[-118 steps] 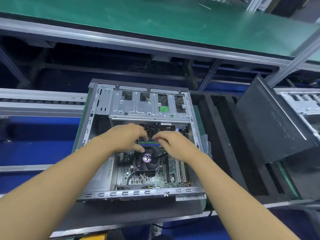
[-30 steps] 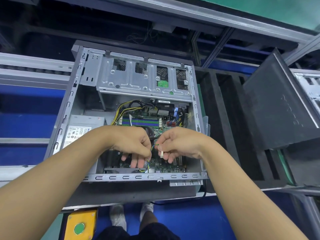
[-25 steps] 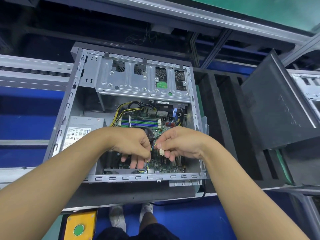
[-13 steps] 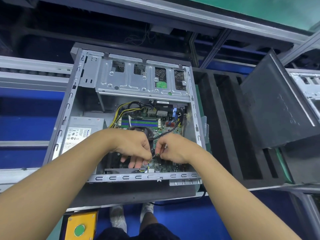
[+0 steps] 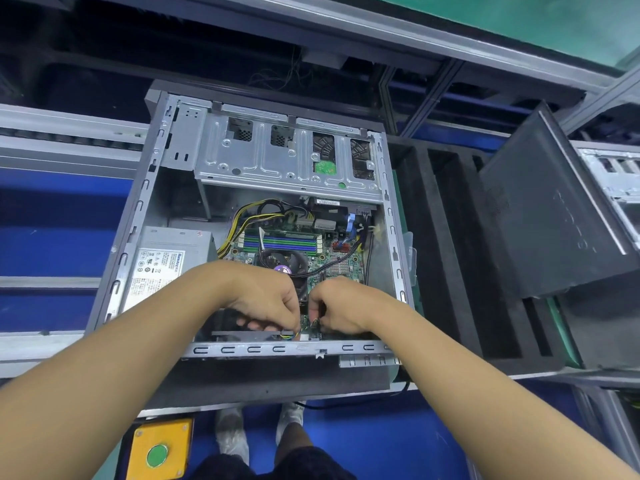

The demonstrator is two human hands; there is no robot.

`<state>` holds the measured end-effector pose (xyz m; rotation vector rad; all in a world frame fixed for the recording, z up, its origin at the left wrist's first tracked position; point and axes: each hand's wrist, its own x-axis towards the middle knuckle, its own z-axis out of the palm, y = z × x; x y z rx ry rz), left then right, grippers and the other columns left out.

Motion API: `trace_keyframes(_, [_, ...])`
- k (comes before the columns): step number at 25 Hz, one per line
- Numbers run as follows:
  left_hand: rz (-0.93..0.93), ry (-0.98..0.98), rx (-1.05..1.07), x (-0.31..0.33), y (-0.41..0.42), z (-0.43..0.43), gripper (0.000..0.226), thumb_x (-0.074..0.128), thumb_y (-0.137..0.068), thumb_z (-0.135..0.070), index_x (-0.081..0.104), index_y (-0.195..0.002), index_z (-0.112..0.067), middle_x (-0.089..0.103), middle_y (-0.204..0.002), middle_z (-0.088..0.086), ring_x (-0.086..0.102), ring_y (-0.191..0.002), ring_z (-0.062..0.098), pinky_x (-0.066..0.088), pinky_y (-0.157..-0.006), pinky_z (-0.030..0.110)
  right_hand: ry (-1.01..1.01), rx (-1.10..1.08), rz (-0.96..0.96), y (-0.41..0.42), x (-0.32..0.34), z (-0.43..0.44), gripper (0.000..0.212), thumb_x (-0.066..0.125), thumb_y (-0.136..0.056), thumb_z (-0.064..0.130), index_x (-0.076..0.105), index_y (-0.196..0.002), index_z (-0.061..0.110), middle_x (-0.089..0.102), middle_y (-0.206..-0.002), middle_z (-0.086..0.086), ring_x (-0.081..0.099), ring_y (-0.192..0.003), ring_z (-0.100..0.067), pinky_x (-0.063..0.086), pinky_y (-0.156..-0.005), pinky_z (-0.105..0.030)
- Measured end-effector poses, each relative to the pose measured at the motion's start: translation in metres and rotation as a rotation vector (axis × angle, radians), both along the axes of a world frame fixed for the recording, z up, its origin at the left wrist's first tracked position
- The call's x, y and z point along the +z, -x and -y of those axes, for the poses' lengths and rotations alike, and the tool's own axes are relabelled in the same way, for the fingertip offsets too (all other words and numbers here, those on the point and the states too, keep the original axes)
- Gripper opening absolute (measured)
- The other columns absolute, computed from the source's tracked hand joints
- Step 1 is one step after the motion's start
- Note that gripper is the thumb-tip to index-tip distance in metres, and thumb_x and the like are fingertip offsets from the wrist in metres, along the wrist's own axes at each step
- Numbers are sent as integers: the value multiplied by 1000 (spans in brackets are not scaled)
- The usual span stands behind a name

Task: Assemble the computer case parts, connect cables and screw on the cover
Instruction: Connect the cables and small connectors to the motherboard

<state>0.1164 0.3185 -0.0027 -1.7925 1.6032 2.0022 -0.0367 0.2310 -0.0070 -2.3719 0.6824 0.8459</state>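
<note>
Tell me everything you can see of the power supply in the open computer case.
The power supply is a grey sheet-metal box lying flat inside the computer case, against its left wall. A white label with small print covers the near half of its top. Yellow and black cables rise by its right edge. The left forearm hides its near end; whether they touch is unclear.

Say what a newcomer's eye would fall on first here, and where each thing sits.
The open computer case fills the middle, its green circuit board bare. At its near edge the left hand and right hand pinch thin wires. A yellow box with a green button sits bottom left.
</note>
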Motion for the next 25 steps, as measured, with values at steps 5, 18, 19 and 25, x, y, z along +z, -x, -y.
trace_keyframes(5, [53, 12, 17, -2, 1, -1, 21, 58, -93, -19, 71, -96, -3, 53, -52, -4, 42, -36, 10, 37, -38, 19, 47, 30, 8, -4, -4, -5, 13, 75, -85, 12, 75, -96, 18, 55, -74, 10, 50, -81, -15, 41, -73, -21])
trace_keyframes(18, [-290, 31, 7, 16, -15, 0, 7, 71, -90, -24, 76, -90, -19, 63, -72, -8, 57, -66, 5, 51, -57, 23, 16, -173, 165, 2, 5, -5, 29, 64, -84, 0, 63, -78, 28, 55, -71, 16, 55, -69, -10, 41, -67, -18])
trace_keyframes(19, [-328, 52, 10, 17, -17, -1, 4, 72, -89, -22, 75, -86, -21, 64, -73, -6, 58, -67, 5, 51, -59, 24, -5, -213, 210, 3, 6, -4, 31, 65, -83, -1, 61, -75, 29, 55, -69, 18, 54, -65, -4, 40, -63, -13])
trace_keyframes(25, [-402, 178, -1, 17, -22, -4, 15, 73, -87, -14, 73, -80, -27, 70, -83, -2, 60, -79, 12, 48, -79, 27, -82, -350, 300, 5, 14, -6, 33, 66, -82, -1, 60, -74, 30, 63, -75, 9, 56, -67, -5, 49, -69, -17])
